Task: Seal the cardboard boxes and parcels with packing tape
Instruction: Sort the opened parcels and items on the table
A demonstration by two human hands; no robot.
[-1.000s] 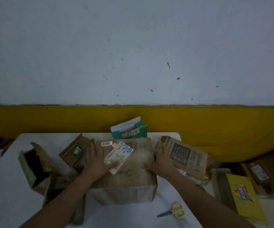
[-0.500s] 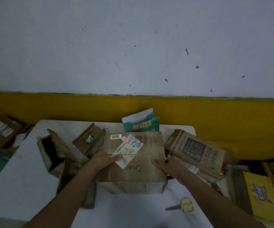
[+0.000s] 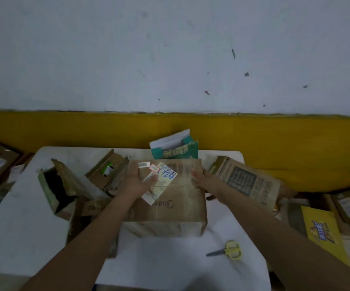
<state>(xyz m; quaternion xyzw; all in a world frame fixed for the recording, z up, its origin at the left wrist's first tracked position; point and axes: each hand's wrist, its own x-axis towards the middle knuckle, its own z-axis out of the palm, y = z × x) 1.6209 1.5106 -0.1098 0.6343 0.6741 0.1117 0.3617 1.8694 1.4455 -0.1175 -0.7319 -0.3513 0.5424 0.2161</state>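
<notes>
head | left hand point(image 3: 137, 182) atop box point(image 3: 170, 208) | right hand point(image 3: 203, 179) at box edge

Scissors point(image 3: 228, 250) on table point(image 3: 22, 227), before box point(image 3: 176, 206).

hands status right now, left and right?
Left hand: open, flat on top of the box, partly over its label.
Right hand: open, fingers on the box's right edge.

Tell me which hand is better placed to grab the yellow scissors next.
Probably the right hand: the scissors lie on the table right of the box, beside the right forearm. The left hand rests on the box, farther away.
</notes>
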